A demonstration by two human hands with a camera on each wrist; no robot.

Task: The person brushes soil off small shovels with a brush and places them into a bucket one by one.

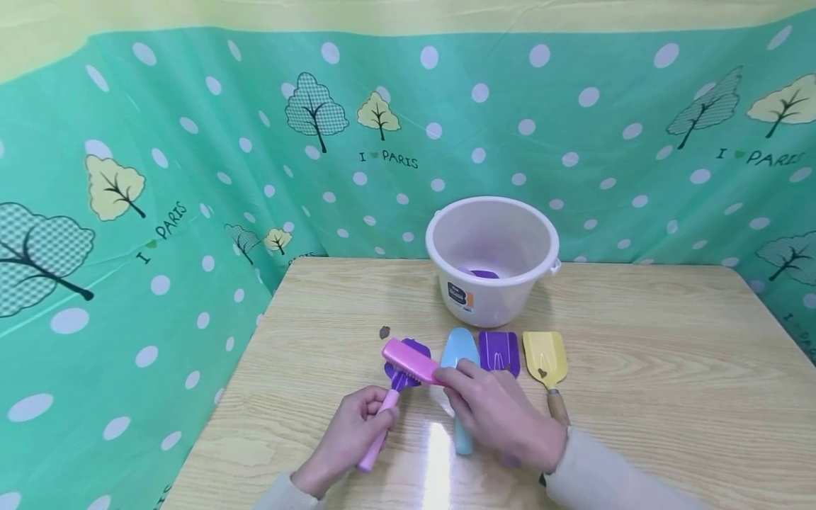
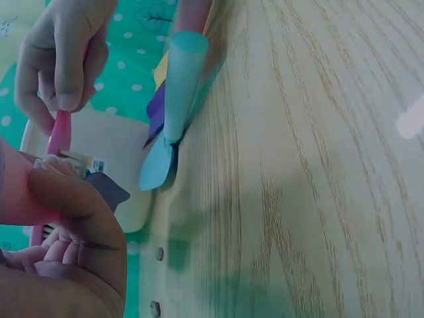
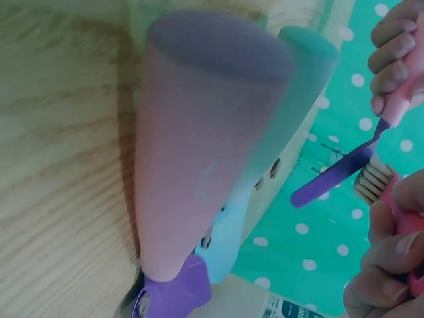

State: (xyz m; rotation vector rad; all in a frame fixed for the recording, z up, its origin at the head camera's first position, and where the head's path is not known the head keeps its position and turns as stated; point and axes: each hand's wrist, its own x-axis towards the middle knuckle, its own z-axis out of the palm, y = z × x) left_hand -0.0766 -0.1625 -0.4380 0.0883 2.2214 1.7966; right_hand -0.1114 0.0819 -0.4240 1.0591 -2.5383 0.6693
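Observation:
My left hand (image 1: 353, 428) grips the pink handle of a small garden hand tool (image 1: 372, 446), its purple head tilted up and away from me. With my right hand (image 1: 494, 407) I hold a pink brush (image 1: 411, 361), whose pale bristles (image 3: 373, 182) are against the purple head in the right wrist view. The brush's back covers part of that head in the head view. Under and beside my right hand lie a light blue trowel (image 1: 460, 347), a purple shovel (image 1: 499, 349) with a pink handle (image 3: 205, 146), and a yellow shovel (image 1: 545, 350) with a brown handle.
A white bucket (image 1: 491, 301) stands behind the tools, with something purple inside. Small dark bits lie about, one on the wooden table (image 1: 384, 331) and one on the yellow shovel. A green dotted curtain (image 1: 357, 198) hangs behind and at the left.

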